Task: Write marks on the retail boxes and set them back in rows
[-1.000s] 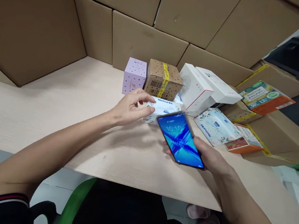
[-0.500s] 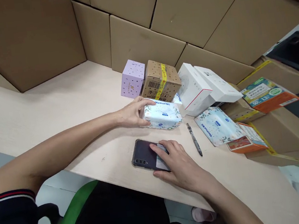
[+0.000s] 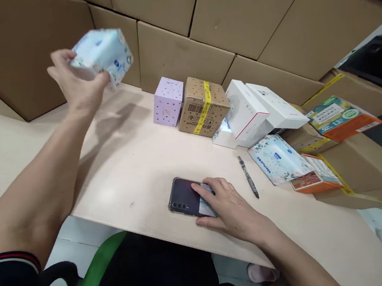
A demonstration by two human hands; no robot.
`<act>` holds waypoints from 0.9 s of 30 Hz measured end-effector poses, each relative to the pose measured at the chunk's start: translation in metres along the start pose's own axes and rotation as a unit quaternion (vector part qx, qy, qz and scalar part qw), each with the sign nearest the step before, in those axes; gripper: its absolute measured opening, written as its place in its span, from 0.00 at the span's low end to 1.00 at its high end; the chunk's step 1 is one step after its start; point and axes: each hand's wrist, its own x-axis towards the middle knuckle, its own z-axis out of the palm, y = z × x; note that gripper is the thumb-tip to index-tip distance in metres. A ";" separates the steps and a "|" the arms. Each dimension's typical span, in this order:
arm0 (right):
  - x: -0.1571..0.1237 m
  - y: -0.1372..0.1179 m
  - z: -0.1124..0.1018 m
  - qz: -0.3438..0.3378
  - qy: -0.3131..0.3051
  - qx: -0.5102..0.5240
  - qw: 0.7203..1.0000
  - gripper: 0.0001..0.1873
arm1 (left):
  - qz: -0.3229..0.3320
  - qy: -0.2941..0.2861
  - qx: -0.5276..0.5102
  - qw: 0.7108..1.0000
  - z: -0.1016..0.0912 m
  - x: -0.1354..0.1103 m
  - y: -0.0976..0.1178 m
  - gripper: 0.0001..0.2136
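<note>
A pale blue pack of tissues (image 3: pixel 101 52) with a floral print is up in the air at the left, blurred by motion. My left hand (image 3: pixel 77 82) is closed round its near side, thumb at the lower edge. On the table lies a dark smartphone (image 3: pixel 185 194), back side up, its cameras at the left end. My right hand (image 3: pixel 225 206) grips its right end, with the thumb by the near edge and the fingers over the top and far edge. A grey pen (image 3: pixel 248 177) lies to the right of that hand, apart from it.
Along the back stand a lilac box (image 3: pixel 168 101), a taped brown carton (image 3: pixel 203 106) and white boxes (image 3: pixel 248 112). Another tissue pack (image 3: pixel 278 158) leans on an orange box (image 3: pixel 315 174) at the right. Large cardboard boxes (image 3: pixel 183 51) wall the table's back.
My left hand has lifted the tissue pack off the table and carried it up and to the left. My right hand has stayed on the smartphone.
</note>
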 end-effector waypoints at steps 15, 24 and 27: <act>0.000 0.002 -0.002 -0.014 0.010 0.010 1.000 0.42 | 0.175 -0.107 0.117 0.972 0.051 -0.045 -0.001 0.35; 0.003 0.018 0.009 -0.030 0.107 -0.002 0.994 0.35 | 0.158 -0.268 0.057 0.949 0.109 -0.063 0.055 0.29; 0.003 0.020 0.009 -0.034 0.113 0.005 0.993 0.35 | 0.111 -0.245 0.046 0.962 0.122 -0.061 0.053 0.30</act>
